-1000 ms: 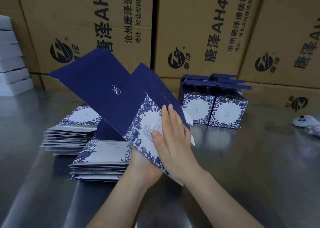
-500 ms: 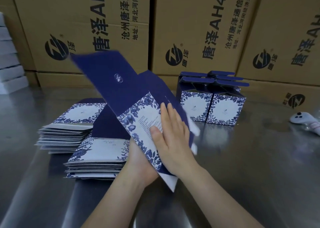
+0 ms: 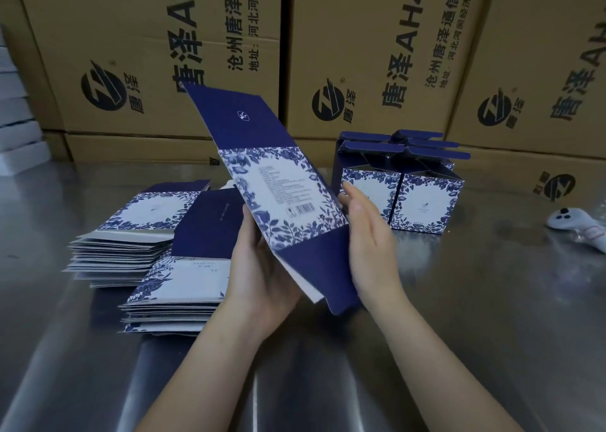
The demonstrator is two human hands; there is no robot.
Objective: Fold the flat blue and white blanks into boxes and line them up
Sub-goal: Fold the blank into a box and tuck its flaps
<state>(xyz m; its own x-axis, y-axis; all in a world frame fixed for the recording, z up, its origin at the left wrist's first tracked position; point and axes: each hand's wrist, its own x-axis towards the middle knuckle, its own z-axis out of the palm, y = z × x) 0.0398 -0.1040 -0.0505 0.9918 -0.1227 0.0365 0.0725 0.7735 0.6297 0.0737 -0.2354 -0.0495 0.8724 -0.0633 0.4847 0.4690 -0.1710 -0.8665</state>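
Note:
I hold one flat blue and white blank [image 3: 278,195] upright and tilted above the metal table [image 3: 459,316]. Its floral panel with a barcode faces me, and a dark blue flap points up and left. My left hand [image 3: 259,267] grips the blank's left edge from behind and below. My right hand [image 3: 367,234] lies along its right edge, fingers straight. Two stacks of flat blanks lie to the left, a far stack [image 3: 131,234] and a near stack [image 3: 177,297]. Folded boxes [image 3: 423,198] with open top flaps stand together behind my right hand.
Big brown cartons [image 3: 164,54] form a wall along the table's back edge. White flat boxes [image 3: 16,116] are piled at the far left. A white controller [image 3: 577,225] lies on the table at the right.
The blank has swung more upright and turned its floral barcode panel toward me. My right hand slid from lying across the panel to its right edge.

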